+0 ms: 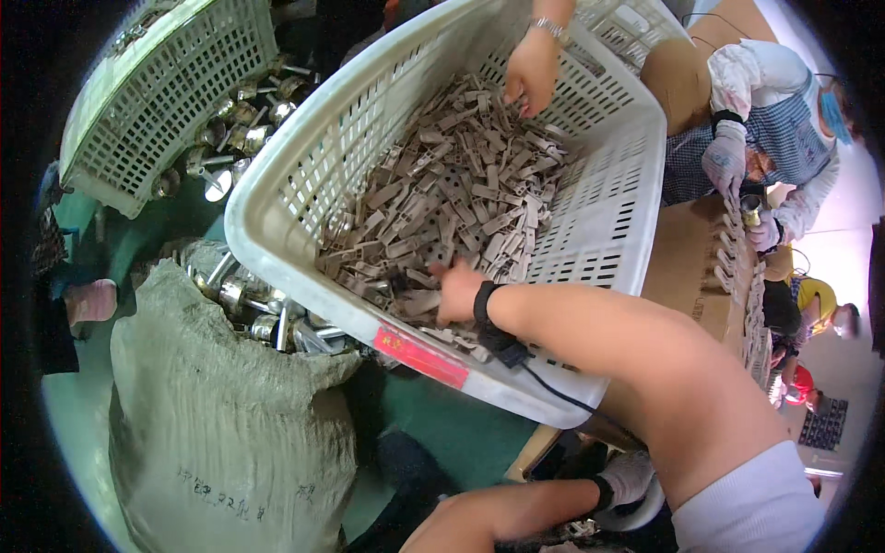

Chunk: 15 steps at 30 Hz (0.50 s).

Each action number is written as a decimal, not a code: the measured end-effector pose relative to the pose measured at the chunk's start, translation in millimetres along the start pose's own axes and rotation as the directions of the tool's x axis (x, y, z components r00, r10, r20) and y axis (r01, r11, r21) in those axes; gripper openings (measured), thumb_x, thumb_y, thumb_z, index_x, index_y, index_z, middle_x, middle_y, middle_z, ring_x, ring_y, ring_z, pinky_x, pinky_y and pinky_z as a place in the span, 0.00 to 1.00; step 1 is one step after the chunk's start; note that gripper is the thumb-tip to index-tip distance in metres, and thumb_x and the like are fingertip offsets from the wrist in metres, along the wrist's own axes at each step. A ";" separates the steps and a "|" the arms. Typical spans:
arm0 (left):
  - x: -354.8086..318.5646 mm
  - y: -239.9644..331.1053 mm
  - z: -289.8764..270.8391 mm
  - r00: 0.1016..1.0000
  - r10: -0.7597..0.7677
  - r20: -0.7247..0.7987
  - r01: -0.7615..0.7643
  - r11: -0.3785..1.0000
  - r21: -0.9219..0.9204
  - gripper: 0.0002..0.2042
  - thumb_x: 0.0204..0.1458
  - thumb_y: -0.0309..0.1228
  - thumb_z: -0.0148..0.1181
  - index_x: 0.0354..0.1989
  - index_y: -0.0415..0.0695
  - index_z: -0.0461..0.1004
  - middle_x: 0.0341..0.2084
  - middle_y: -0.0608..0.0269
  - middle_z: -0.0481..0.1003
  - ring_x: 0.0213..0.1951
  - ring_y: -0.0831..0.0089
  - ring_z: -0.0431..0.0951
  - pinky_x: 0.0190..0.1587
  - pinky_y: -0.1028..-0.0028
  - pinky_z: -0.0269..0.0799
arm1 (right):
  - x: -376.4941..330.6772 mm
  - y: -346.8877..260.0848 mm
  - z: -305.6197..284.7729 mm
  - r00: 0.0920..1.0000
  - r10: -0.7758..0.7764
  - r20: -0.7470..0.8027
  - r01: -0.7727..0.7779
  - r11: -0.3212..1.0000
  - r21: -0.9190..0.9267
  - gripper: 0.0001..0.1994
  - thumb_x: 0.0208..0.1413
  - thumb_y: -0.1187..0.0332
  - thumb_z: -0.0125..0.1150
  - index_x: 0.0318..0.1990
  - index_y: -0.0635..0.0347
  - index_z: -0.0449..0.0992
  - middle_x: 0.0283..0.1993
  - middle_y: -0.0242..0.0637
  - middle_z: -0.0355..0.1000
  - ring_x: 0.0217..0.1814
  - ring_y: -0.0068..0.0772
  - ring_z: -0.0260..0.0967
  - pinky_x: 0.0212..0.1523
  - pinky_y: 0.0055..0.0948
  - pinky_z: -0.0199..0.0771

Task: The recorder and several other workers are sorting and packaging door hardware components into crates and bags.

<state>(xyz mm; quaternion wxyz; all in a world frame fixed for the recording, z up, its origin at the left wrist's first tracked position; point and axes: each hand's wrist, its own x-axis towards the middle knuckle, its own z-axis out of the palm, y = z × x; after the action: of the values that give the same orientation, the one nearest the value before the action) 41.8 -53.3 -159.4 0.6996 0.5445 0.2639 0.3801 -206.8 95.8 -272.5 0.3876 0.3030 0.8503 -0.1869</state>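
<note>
My right hand [461,295], a black strap and cord at its wrist, reaches into a large white plastic basket [599,230]. It touches the near part of a heap of small, flat, elongated grey pieces [433,217], some with holes. One finger points out; the other fingers are blurred or hidden among the pieces, so I cannot tell whether they hold any. My left hand is out of view. Another person's bare hand [535,72], wearing a metal watch band, hangs over the far side of the heap with bent fingers.
A woven sack [230,433] with shiny metal parts stands at lower left. Behind it, another slatted basket [175,101] leans near more metal parts. A co-worker's gloved hand [627,479] is below my arm. At right, a gloved worker sits by a cardboard box [687,267].
</note>
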 end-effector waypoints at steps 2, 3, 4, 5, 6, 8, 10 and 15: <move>0.5 0.4 1.4 1.000 -0.004 0.006 0.004 1.000 -0.008 0.14 0.53 0.32 0.45 0.45 0.43 0.72 0.43 0.49 0.73 0.47 0.54 0.72 0.50 0.62 0.65 | 6.8 5.4 0.0 0.993 -0.112 0.044 0.118 0.975 -0.189 0.43 0.33 0.51 0.67 0.61 0.57 0.60 0.48 0.49 0.68 0.50 0.48 0.67 0.50 0.44 0.67; 0.4 1.3 3.5 1.000 -0.004 0.009 0.004 1.000 -0.015 0.14 0.53 0.32 0.46 0.44 0.43 0.72 0.42 0.49 0.73 0.47 0.54 0.72 0.50 0.62 0.65 | 8.7 7.9 1.8 0.987 -0.148 0.068 0.160 0.952 -0.259 0.39 0.36 0.49 0.65 0.58 0.59 0.64 0.44 0.43 0.74 0.48 0.44 0.70 0.48 0.46 0.67; 0.3 1.2 3.7 1.000 -0.007 0.010 0.008 1.000 -0.019 0.14 0.53 0.33 0.46 0.44 0.43 0.72 0.42 0.49 0.73 0.47 0.54 0.72 0.50 0.62 0.65 | 10.7 4.9 3.8 0.983 -0.160 0.087 0.179 0.937 -0.299 0.35 0.37 0.50 0.65 0.54 0.60 0.69 0.43 0.42 0.75 0.48 0.43 0.70 0.47 0.45 0.68; 0.9 0.7 2.7 1.000 -0.010 0.006 0.010 1.000 -0.024 0.14 0.53 0.33 0.46 0.44 0.43 0.72 0.42 0.49 0.73 0.47 0.54 0.72 0.50 0.62 0.65 | 14.0 3.8 3.0 0.980 -0.171 0.104 0.193 0.944 -0.269 0.33 0.36 0.50 0.65 0.50 0.61 0.72 0.41 0.42 0.75 0.46 0.42 0.71 0.45 0.43 0.68; 0.4 0.8 4.3 1.000 -0.014 0.005 0.014 0.999 -0.030 0.14 0.53 0.33 0.46 0.44 0.43 0.72 0.42 0.49 0.73 0.47 0.54 0.72 0.50 0.62 0.65 | 15.7 3.2 3.5 0.976 -0.179 0.123 0.204 0.951 -0.234 0.30 0.35 0.51 0.66 0.46 0.62 0.75 0.40 0.41 0.76 0.44 0.41 0.71 0.43 0.42 0.69; -0.6 1.7 7.2 1.000 -0.017 0.005 0.017 0.999 -0.046 0.14 0.54 0.34 0.46 0.44 0.42 0.72 0.42 0.49 0.74 0.47 0.54 0.72 0.49 0.62 0.65 | 18.0 6.2 -5.9 0.969 -0.198 0.146 0.203 0.979 -0.016 0.27 0.30 0.53 0.69 0.38 0.64 0.78 0.36 0.43 0.76 0.37 0.41 0.73 0.38 0.36 0.72; -1.7 -0.3 7.2 1.000 -0.022 -0.003 0.022 0.998 -0.067 0.14 0.54 0.34 0.46 0.43 0.42 0.72 0.42 0.49 0.74 0.46 0.54 0.72 0.49 0.62 0.65 | 5.9 6.4 -26.6 0.951 -0.164 0.262 0.160 0.986 0.037 0.26 0.26 0.55 0.71 0.35 0.65 0.78 0.34 0.43 0.76 0.34 0.39 0.73 0.34 0.36 0.72; -2.6 2.5 3.8 0.999 -0.051 -0.010 0.049 0.992 -0.113 0.14 0.55 0.35 0.46 0.42 0.42 0.73 0.41 0.49 0.74 0.46 0.55 0.72 0.48 0.62 0.66 | -32.1 16.6 -76.5 0.944 -0.128 0.305 0.079 0.983 0.166 0.34 0.23 0.60 0.75 0.41 0.70 0.69 0.28 0.44 0.71 0.25 0.36 0.67 0.22 0.35 0.66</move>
<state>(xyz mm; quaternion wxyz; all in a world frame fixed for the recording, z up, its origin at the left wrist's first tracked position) 42.7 -57.3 -156.1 0.7369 0.4947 0.2601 0.3804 -221.1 138.5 -200.9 0.4835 0.2527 0.7760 -0.3167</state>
